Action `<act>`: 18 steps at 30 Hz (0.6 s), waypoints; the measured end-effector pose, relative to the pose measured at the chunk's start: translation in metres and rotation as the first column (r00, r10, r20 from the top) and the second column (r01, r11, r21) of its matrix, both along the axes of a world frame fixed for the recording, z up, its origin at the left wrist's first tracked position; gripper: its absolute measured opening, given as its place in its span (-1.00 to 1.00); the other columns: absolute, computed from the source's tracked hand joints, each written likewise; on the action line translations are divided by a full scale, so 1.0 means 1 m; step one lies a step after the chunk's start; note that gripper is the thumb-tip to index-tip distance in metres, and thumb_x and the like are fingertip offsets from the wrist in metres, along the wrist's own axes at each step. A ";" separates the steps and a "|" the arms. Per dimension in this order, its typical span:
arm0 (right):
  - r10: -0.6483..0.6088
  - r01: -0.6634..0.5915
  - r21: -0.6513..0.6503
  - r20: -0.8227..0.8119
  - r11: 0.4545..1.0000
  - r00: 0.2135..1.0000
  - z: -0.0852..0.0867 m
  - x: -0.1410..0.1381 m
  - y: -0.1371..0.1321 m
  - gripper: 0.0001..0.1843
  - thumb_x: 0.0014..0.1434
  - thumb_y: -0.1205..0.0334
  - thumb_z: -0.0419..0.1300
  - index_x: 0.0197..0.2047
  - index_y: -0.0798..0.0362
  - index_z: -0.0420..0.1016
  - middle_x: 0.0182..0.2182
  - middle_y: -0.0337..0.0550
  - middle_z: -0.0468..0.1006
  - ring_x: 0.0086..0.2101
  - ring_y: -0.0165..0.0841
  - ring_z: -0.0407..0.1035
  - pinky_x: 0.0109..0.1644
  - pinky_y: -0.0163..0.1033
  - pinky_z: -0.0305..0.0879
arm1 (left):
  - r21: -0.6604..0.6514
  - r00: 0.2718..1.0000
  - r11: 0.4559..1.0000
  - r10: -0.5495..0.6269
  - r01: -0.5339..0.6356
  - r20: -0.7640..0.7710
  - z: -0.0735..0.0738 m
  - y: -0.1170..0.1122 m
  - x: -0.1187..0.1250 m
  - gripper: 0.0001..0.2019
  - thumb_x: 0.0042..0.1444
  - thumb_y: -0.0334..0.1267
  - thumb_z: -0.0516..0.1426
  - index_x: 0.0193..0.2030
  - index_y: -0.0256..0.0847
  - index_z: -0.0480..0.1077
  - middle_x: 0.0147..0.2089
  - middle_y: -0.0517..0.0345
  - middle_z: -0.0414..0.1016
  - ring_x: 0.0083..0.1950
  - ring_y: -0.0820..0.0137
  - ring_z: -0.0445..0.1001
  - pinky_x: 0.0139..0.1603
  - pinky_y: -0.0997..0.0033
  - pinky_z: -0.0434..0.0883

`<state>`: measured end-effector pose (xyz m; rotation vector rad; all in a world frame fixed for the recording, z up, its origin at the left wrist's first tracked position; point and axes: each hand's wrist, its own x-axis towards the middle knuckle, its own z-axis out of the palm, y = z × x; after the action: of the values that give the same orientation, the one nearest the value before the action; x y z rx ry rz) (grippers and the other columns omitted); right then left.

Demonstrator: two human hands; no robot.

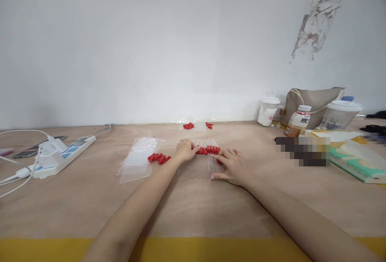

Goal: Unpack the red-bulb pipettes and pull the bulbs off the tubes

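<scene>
A row of thin clear tubes [193,169] lies side by side on the table in front of me, pointing away. Across their middle runs a line of small red bulb-shaped pieces [208,150]. My left hand [186,150] rests at the left end of this line, its fingers stretched out and the thumb by the red pieces. At the right end lies my right hand [230,166], thumb and fingers apart, the fingertips touching the row. It partly covers the rightmost red pieces. More loose red pieces [159,158] lie left of my left hand, partly hidden by my forearm.
Clear flat plastic bags [140,155] lie to the left. Clear bags with red pieces [188,125] are near the wall. A power strip [64,157] with cables sits far left. On the right stand a cup [268,111], a bottle [298,121] and a tissue pack [358,161].
</scene>
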<state>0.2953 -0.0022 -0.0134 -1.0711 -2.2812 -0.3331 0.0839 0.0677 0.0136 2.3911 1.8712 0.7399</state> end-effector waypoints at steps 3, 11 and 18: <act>-0.008 0.008 0.000 -0.026 1.000 1.000 0.000 0.000 -0.001 -0.28 -0.14 -0.34 0.06 0.00 -0.07 0.34 -0.22 -0.09 0.37 -0.21 -0.26 0.23 -0.07 -0.09 -0.02 | -0.001 0.998 0.999 0.034 -0.034 0.048 0.000 -0.001 0.001 -0.69 0.03 -0.07 0.04 -0.51 -0.24 0.44 -0.36 0.00 0.46 -0.20 0.24 0.38 -0.22 0.35 0.26; -0.102 0.114 0.058 -0.178 0.992 0.979 -0.005 -0.002 0.000 -0.39 0.03 -0.14 0.05 0.08 0.02 0.24 -0.06 0.02 0.29 -0.12 -0.21 0.21 -0.06 -0.10 0.08 | 0.067 0.989 0.997 -0.045 0.036 0.141 0.001 -0.062 -0.029 -0.80 0.13 -0.19 -0.07 -0.30 -0.22 0.32 -0.30 0.11 0.45 -0.27 0.36 0.38 -0.27 0.38 0.25; 0.021 -0.009 0.155 -0.074 0.988 0.997 0.001 -0.016 -0.015 -0.38 0.05 -0.11 0.05 0.14 -0.02 0.17 0.06 -0.03 0.26 0.03 -0.15 0.09 0.05 -0.03 -0.05 | 0.278 0.960 0.922 -0.236 0.270 -0.149 -0.010 -0.105 -0.048 -0.87 0.14 -0.28 -0.04 -0.33 -0.18 0.30 -0.31 0.13 0.46 -0.21 0.32 0.33 -0.10 0.23 0.07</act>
<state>0.2795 -0.0170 -0.0128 -0.9712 -2.1576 -0.4485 0.0363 -0.0373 0.0035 2.8423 1.5289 0.9374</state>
